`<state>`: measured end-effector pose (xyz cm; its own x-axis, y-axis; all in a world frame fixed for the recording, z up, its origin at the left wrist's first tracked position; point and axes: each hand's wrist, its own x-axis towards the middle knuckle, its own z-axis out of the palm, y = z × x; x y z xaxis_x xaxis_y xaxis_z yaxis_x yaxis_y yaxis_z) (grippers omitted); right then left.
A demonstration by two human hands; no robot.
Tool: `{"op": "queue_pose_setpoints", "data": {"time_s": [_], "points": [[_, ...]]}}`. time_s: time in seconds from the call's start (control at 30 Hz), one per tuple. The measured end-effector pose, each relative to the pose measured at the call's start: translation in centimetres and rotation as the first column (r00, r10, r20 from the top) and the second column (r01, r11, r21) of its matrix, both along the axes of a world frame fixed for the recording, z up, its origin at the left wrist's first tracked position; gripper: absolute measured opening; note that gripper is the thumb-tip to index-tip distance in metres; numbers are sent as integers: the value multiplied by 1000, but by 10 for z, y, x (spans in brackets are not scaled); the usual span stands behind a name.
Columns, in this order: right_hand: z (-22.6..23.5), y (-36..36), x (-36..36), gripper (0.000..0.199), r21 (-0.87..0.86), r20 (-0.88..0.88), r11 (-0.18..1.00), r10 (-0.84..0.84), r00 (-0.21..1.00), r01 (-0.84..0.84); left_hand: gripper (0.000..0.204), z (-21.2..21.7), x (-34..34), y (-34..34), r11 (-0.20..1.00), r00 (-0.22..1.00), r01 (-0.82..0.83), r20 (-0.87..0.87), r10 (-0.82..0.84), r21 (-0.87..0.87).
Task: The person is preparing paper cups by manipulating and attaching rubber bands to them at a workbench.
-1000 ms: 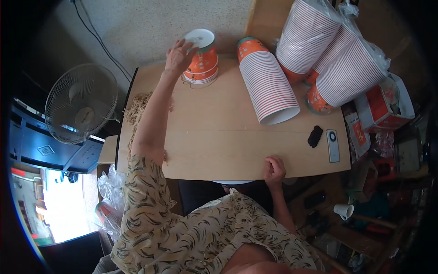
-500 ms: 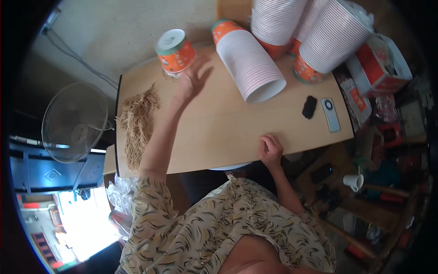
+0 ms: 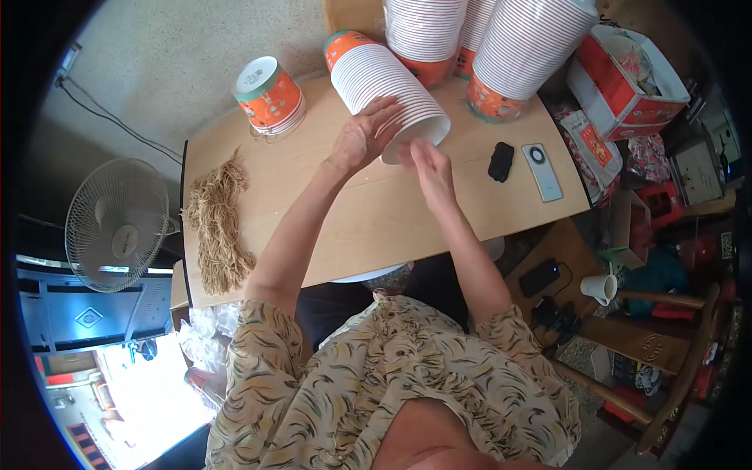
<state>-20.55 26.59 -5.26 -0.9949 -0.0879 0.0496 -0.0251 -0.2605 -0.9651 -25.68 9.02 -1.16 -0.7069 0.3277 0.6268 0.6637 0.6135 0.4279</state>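
A long nested stack of paper buckets [image 3: 380, 78], white-rimmed with an orange and green end, lies on its side, its mouth facing me. My left hand [image 3: 362, 139] rests against the stack's near left side, fingers stretched over the rims. At the lower edge of the mouth is my right hand [image 3: 429, 166]; its fingertips are smeared by motion, so their grip is unclear. Upside down at the back left stands a short set of orange buckets [image 3: 270, 98], a thin strand hanging by its rim. A bundle of tan paper-like strands [image 3: 217, 227] lies along the left edge.
Tall upright bucket stacks [image 3: 523, 47] stand at the back right. A black object [image 3: 501, 161] and a silver phone [image 3: 542, 172] lie right of my hands. Beyond the table are a fan [image 3: 117, 227], a red-white carton [image 3: 627, 82], a white mug [image 3: 599, 289] and a wooden chair [image 3: 674, 376].
My left hand has moved right from the upside-down buckets to the lying stack. My right hand has risen from the table's front edge to the stack's mouth. The whole view has shifted slightly.
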Motion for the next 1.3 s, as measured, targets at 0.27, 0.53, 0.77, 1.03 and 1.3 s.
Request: {"op": "queue_pose_setpoints", "data": {"time_s": [0.27,0.53,0.77,1.03,1.3], "points": [[2,-16,-55,29,-238,-33,971,-17,999,8,35,12,7,13,995,1000,-6,28,9,-101],[3,-18,-43,24,-220,22,972,-73,997,76,32,2,11,16,990,992,-120,-34,118,-76],[13,24,-14,15,193,-30,939,-283,959,283,36,-4,9,26,979,977,-191,86,196,-70],[51,65,147,20,520,-214,840,-48,976,156,24,-17,74,-5,942,979,-178,148,141,284],[62,-19,151,18,754,-613,598,493,618,271,16,-96,191,-110,703,792,-600,402,459,381]]}}
